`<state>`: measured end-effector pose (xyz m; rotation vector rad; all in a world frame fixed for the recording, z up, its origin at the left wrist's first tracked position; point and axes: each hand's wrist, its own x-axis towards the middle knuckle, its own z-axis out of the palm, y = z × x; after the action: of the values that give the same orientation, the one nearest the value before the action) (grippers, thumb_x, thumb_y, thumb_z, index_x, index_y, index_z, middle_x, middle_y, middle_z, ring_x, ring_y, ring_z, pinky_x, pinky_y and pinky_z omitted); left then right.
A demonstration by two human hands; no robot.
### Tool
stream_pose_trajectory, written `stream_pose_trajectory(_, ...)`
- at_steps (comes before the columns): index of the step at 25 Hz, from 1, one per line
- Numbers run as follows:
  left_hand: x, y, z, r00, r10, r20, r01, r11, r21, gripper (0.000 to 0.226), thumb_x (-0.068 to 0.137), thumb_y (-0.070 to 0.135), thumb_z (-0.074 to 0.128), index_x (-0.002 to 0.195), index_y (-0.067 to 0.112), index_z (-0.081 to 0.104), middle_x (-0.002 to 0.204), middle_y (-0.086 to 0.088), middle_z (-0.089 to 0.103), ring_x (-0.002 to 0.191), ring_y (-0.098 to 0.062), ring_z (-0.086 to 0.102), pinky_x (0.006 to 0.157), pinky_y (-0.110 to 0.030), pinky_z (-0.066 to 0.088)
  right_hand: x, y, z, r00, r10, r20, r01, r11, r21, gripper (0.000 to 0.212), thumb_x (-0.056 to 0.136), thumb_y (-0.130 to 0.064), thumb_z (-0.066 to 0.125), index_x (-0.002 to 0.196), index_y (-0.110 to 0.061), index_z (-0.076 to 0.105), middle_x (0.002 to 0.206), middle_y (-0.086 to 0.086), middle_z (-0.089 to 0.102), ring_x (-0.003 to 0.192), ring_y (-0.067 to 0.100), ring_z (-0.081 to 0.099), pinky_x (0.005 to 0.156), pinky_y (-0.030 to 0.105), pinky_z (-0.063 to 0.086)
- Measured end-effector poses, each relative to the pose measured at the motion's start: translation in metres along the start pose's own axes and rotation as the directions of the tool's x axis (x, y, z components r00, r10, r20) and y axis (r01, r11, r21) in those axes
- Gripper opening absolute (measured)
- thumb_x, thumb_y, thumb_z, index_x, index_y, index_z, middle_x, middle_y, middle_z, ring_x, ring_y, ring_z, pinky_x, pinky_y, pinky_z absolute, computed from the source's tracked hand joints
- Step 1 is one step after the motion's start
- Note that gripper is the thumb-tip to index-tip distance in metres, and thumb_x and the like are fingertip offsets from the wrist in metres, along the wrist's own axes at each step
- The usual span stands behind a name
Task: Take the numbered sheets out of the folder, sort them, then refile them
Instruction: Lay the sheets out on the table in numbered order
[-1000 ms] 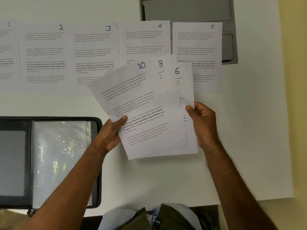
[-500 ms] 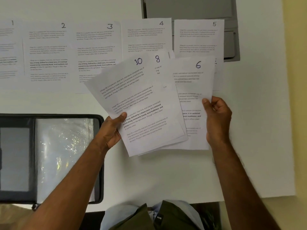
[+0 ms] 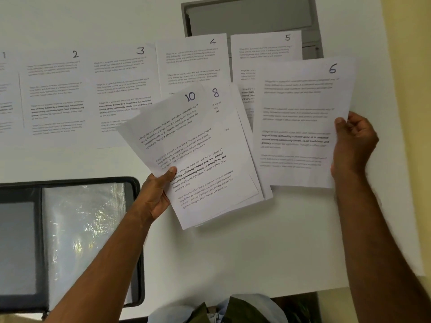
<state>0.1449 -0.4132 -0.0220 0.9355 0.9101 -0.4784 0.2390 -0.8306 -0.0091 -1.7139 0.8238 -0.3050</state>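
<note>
Sheets 1 (image 3: pixel 7 94), 2 (image 3: pixel 56 94), 3 (image 3: pixel 123 89), 4 (image 3: pixel 193 61) and 5 (image 3: pixel 265 50) lie in a row along the far side of the white table (image 3: pixel 233 252). My left hand (image 3: pixel 156 194) grips a fanned stack of sheets (image 3: pixel 200 164) by its left edge, with 10 on top and 8 showing behind it. My right hand (image 3: pixel 352 143) pinches sheet 6 (image 3: pixel 300 122) at its right edge, held apart from the stack and partly over sheet 5. The open black folder (image 3: pixel 70 241) with clear plastic sleeves lies at the near left.
A grey recessed panel (image 3: pixel 251 17) sits in the table top behind sheets 4 and 5. The table's right edge meets a yellow floor (image 3: pixel 408 66). The table's near edge runs just above my lap.
My right hand has drawn sheet 6 out of the stack and carried it to the right and farther away. The left hand keeps the remaining stack in about the same place.
</note>
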Motion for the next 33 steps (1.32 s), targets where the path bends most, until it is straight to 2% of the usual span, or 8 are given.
stream_pose_trajectory(5, 0.008, 0.001, 0.018, 1.0, -0.011, 0.015, 0.01, 1.0, 0.023, 0.046, 0.097, 0.008, 0.059, 0.142, 0.015, 0.055, 0.132, -0.011, 0.069, 0.118, -0.03, 0.068, 0.098, -0.051, 0.055, 0.083, 0.014, -0.003, 0.995, -0.004, -0.103, -0.013, 0.986, -0.167, 0.036, 0.084, -0.013, 0.054, 0.118, -0.016, 0.067, 0.113, 0.004, 0.074, 0.101, 0.015, 0.072, 0.09, 0.028, 0.059)
stream_pose_trajectory(10, 0.016, 0.001, 0.027, 1.0, -0.017, 0.017, 0.017, 0.999, 0.039, 0.048, 0.095, 0.007, 0.061, 0.142, 0.013, 0.054, 0.131, -0.012, 0.069, 0.114, -0.031, 0.07, 0.093, -0.049, 0.058, 0.131, 0.011, 0.003, 0.988, -0.043, -0.147, -0.012, 0.936, -0.352, 0.051, 0.089, 0.0, 0.038, 0.136, -0.01, 0.057, 0.135, 0.006, 0.062, 0.124, 0.018, 0.06, 0.082, -0.002, 0.04)
stream_pose_trajectory(13, 0.02, 0.001, 0.03, 1.0, -0.023, 0.015, 0.022, 0.999, 0.043, 0.046, 0.096, 0.007, 0.06, 0.141, 0.013, 0.055, 0.13, -0.013, 0.069, 0.113, -0.031, 0.07, 0.091, -0.047, 0.06, 0.127, 0.016, 0.009, 0.986, -0.155, -0.068, 0.099, 0.853, -0.513, 0.056, 0.092, -0.009, 0.046, 0.147, -0.015, 0.045, 0.152, 0.007, 0.046, 0.14, 0.024, 0.044, 0.109, 0.019, 0.035)
stream_pose_trajectory(15, 0.022, 0.0, 0.034, 0.999, -0.029, 0.017, 0.028, 0.998, 0.052, 0.043, 0.096, 0.007, 0.059, 0.139, 0.013, 0.057, 0.131, -0.013, 0.069, 0.114, -0.031, 0.07, 0.092, -0.047, 0.059, 0.108, 0.028, 0.021, 0.967, -0.253, 0.033, 0.217, 0.748, -0.627, 0.052, 0.093, -0.021, 0.054, 0.144, -0.018, 0.047, 0.154, 0.008, 0.043, 0.138, 0.031, 0.043, 0.11, 0.042, 0.04)
stream_pose_trajectory(17, 0.024, -0.002, 0.038, 0.999, -0.034, 0.017, 0.033, 0.998, 0.061, 0.04, 0.096, 0.007, 0.059, 0.136, 0.013, 0.059, 0.13, -0.013, 0.07, 0.112, -0.029, 0.071, 0.092, -0.046, 0.059, 0.08, 0.041, 0.037, 0.959, -0.248, 0.137, 0.267, 0.627, -0.732, 0.052, 0.096, -0.035, 0.058, 0.145, -0.019, 0.047, 0.156, 0.009, 0.041, 0.138, 0.035, 0.041, 0.107, 0.051, 0.039)
stream_pose_trajectory(20, 0.024, -0.003, 0.042, 0.999, -0.031, 0.02, 0.03, 0.997, 0.067, 0.044, 0.093, 0.008, 0.06, 0.137, 0.011, 0.058, 0.128, -0.014, 0.07, 0.109, -0.029, 0.073, 0.087, -0.044, 0.061, 0.059, 0.064, 0.047, 0.963, -0.124, 0.238, 0.267, 0.501, -0.823, 0.065, 0.1, -0.051, 0.052, 0.154, -0.019, 0.036, 0.166, 0.011, 0.026, 0.152, 0.034, 0.023, 0.119, 0.054, 0.023)
stream_pose_trajectory(22, 0.023, -0.002, 0.043, 0.999, -0.033, 0.019, 0.032, 0.997, 0.072, 0.043, 0.094, 0.007, 0.06, 0.137, 0.01, 0.058, 0.126, -0.014, 0.071, 0.105, -0.028, 0.074, 0.082, -0.042, 0.063, 0.068, 0.07, 0.042, 0.959, -0.094, 0.268, 0.277, 0.505, -0.817, 0.067, 0.101, -0.051, 0.049, 0.156, -0.018, 0.032, 0.169, 0.013, 0.019, 0.156, 0.034, 0.014, 0.123, 0.056, 0.016)
stream_pose_trajectory(33, 0.024, -0.008, 0.041, 0.999, -0.053, 0.001, 0.053, 0.996, 0.067, 0.034, 0.097, 0.005, 0.056, 0.131, 0.012, 0.062, 0.122, -0.013, 0.073, 0.1, -0.027, 0.075, 0.075, -0.039, 0.064, 0.133, 0.055, 0.027, 0.927, -0.128, 0.352, 0.366, 0.513, -0.776, 0.065, 0.102, -0.048, 0.049, 0.157, -0.019, 0.03, 0.169, 0.012, 0.017, 0.157, 0.033, 0.011, 0.126, 0.056, 0.012)
